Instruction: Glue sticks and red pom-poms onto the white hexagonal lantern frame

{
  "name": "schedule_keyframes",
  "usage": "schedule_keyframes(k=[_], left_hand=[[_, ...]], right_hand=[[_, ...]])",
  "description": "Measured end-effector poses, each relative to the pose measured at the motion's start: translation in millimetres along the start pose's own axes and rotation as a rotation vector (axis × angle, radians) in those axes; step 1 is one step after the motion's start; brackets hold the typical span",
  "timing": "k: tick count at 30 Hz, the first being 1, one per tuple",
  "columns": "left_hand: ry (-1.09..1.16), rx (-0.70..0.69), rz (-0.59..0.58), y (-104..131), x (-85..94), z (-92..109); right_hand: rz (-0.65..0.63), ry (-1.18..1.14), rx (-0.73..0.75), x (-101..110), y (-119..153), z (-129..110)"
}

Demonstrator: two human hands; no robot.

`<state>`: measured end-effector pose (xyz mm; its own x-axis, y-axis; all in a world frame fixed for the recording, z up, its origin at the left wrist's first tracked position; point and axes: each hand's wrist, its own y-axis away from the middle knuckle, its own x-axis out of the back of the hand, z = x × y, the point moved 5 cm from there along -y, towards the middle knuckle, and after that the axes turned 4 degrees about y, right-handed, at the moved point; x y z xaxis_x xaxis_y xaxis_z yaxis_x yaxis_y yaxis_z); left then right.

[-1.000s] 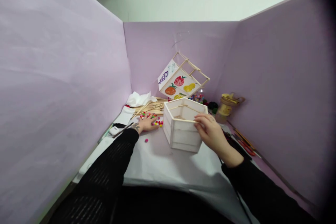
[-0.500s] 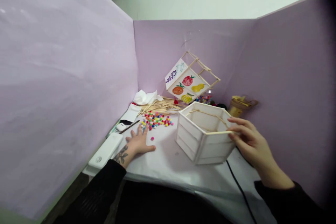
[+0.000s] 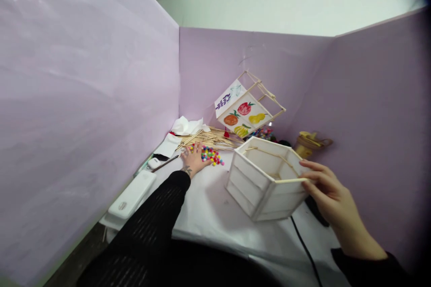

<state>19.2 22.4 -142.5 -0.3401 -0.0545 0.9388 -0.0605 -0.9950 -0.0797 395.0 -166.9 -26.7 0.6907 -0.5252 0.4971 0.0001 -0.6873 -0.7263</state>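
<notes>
My left hand (image 3: 194, 160) lies spread on the pile of small coloured pom-poms (image 3: 213, 155), its fingers covering part of them. At the right, my right hand (image 3: 328, 188) pinches the upper rim of a white paper-sided lantern frame (image 3: 251, 184). That frame is many-sided, hollow and open at the top, with thin wooden sticks along its edges. It is tilted a little on the table. Behind it, a second stick frame with painted fruit panels (image 3: 247, 114) leans at an angle near the back wall.
Loose wooden sticks (image 3: 215, 138) and crumpled white tissue (image 3: 188, 125) lie at the back. A white oblong device (image 3: 133, 193), a small white case (image 3: 154, 163) and a dark pen-like tool (image 3: 164, 163) line the left edge. A black cable (image 3: 305, 244) runs off the front right. Lilac panels (image 3: 215, 63) enclose the table.
My left hand has moved forward from the bare tabletop onto the pom-poms, gathering the nearest ones toward the pile. My right hand keeps its hold on the frame. The camera view has shifted slightly.
</notes>
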Motion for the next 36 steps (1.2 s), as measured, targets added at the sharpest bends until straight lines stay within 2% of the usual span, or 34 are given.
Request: schedule_keyframes(k=[2, 4, 8, 10, 13, 15, 18, 23, 27, 29, 31, 33, 36], left_hand=[[-0.013, -0.038, 0.059, 9.4, 3.3, 5.3], [-0.032, -0.156, 0.069, 22.7, 0.7, 15.5], [-0.066, -0.532, -0.067, 40.9, -20.4, 47.6], [-0.074, -0.670, -0.132, 38.0, -30.9, 62.4], [-0.075, -0.773, -0.152, 21.0, -39.1, 76.3], [-0.063, -0.765, -0.103, 7.5, -37.8, 76.3], [-0.029, -0.684, 0.018, -3.7, -26.8, 62.9], [0.049, -0.594, 0.183, 10.4, 3.0, 41.6], [0.097, -0.402, 0.298, 22.9, 27.6, 32.2], [0.103, -0.336, 0.284, 31.7, 32.1, 31.0], [0.091, -0.328, 0.211, 46.0, 28.0, 33.6], [0.065, -0.380, 0.099, 65.7, 17.5, 38.2], [0.002, -0.488, -0.073, 93.4, 3.1, 38.7]], right_hand=[[0.003, 0.000, 0.028, -0.5, 1.9, -1.0], [0.012, -0.005, 0.042, -0.5, 4.0, -0.9], [0.054, -0.030, 0.030, -1.2, 6.8, -0.4], [0.068, -0.037, 0.030, -2.2, 7.9, -0.8], [0.071, -0.036, 0.029, -3.1, 10.5, 0.3], [0.080, -0.038, 0.010, -2.1, 12.8, 2.7], [0.092, -0.045, -0.007, -1.4, 14.3, 5.6], [0.110, -0.060, 0.021, -17.6, 3.3, 4.4], [0.135, -0.054, 0.002, -47.3, -15.3, -1.0], [0.137, -0.040, -0.015, -61.2, -23.7, -4.5], [0.122, -0.025, -0.030, -70.7, -28.8, -8.3], [0.100, -0.008, -0.044, -73.4, -30.0, -11.6], [0.057, 0.022, -0.061, -64.5, -29.3, -11.4]])
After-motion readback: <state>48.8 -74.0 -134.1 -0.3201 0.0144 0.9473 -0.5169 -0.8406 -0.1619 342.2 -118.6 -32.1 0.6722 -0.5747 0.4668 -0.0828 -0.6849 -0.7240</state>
